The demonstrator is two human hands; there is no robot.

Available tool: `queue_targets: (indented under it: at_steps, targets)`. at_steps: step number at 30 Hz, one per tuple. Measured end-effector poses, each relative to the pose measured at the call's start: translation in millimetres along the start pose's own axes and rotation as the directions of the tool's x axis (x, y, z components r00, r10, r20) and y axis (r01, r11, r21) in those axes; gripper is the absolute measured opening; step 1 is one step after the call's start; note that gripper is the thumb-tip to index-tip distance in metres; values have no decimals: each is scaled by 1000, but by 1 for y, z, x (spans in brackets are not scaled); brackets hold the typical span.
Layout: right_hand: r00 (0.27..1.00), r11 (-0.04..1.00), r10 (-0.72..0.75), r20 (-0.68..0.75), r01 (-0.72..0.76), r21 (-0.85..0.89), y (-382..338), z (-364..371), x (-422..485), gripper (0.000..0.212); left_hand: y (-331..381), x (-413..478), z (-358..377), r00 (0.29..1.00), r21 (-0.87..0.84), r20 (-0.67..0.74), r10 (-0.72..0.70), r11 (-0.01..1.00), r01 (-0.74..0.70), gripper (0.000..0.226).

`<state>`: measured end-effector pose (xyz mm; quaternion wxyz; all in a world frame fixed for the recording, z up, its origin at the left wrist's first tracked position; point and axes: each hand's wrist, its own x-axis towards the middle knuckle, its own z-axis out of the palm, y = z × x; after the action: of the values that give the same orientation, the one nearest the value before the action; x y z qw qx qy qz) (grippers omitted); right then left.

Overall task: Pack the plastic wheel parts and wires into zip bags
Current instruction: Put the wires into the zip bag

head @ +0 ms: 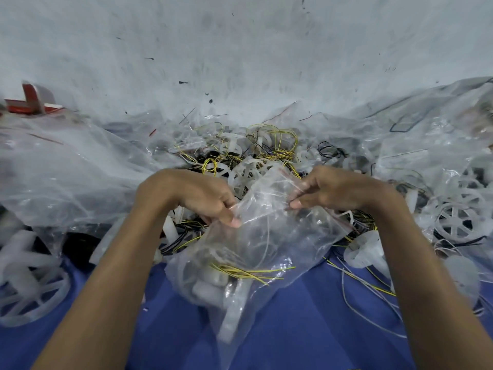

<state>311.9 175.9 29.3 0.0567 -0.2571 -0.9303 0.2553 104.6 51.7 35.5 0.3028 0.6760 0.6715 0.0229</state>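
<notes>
A clear zip bag [256, 244] with a red strip at its mouth hangs between my hands above the blue cloth. White plastic wheel parts and yellow wires [248, 272] lie in its lower half. My left hand [202, 198] pinches the left side of the bag's mouth. My right hand [328, 192] pinches the right side. Behind my hands lies a heap of white wheel parts with yellow and black wires [256, 150].
Large clear plastic sheets [66, 169] and bags cover the heap on both sides. Spoked white wheels lie at the left [32, 297] and right [456, 222]. Loose wires [370, 287] trail over the blue cloth [306, 329]. A red-and-white box [32, 100] stands far left by the scuffed wall.
</notes>
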Motion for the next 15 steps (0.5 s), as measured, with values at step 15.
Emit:
queue_targets:
  at_steps: [15]
  targets:
    - [1000, 1000, 12, -29, -11, 18, 15, -2, 2, 10, 2, -13, -8, 988, 123, -151, 35, 992, -16, 32]
